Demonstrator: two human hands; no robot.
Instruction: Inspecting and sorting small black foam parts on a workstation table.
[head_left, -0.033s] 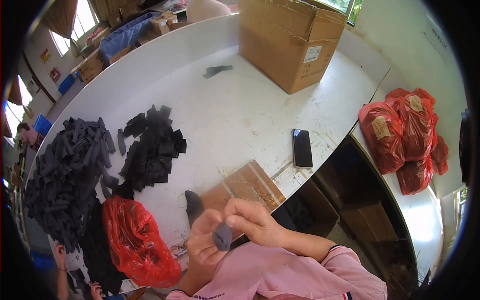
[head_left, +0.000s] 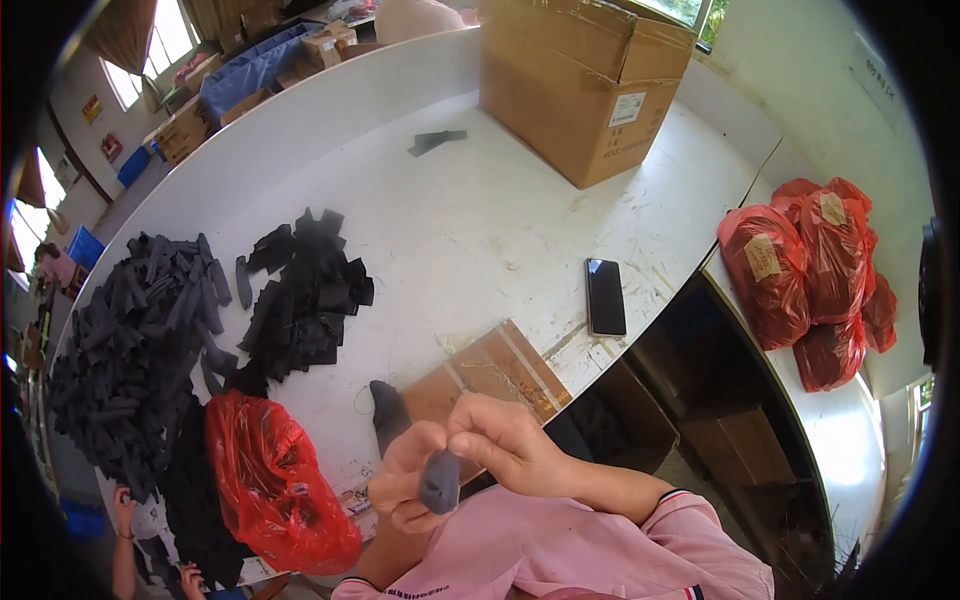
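Pinches a dark grey fabric piece (head_left: 439, 485) in the left hand (head_left: 402, 478) and grips its upper end between thumb and forefinger of the right hand (head_left: 505, 445). Holds it just in front of a pink shirt (head_left: 560, 545). Has a brown cardboard sheet (head_left: 490, 375) just beyond, and another dark grey piece (head_left: 388, 412) beside its left end. Shows, leftward, a crumpled red plastic bag (head_left: 275, 480), a black fabric pile (head_left: 310, 300) and a larger dark grey pile (head_left: 140, 330). Shows, farther out, a phone (head_left: 605, 297) flat on the white table (head_left: 450, 240), a cardboard box (head_left: 575, 90) and, rightward, filled red bags (head_left: 810, 270).
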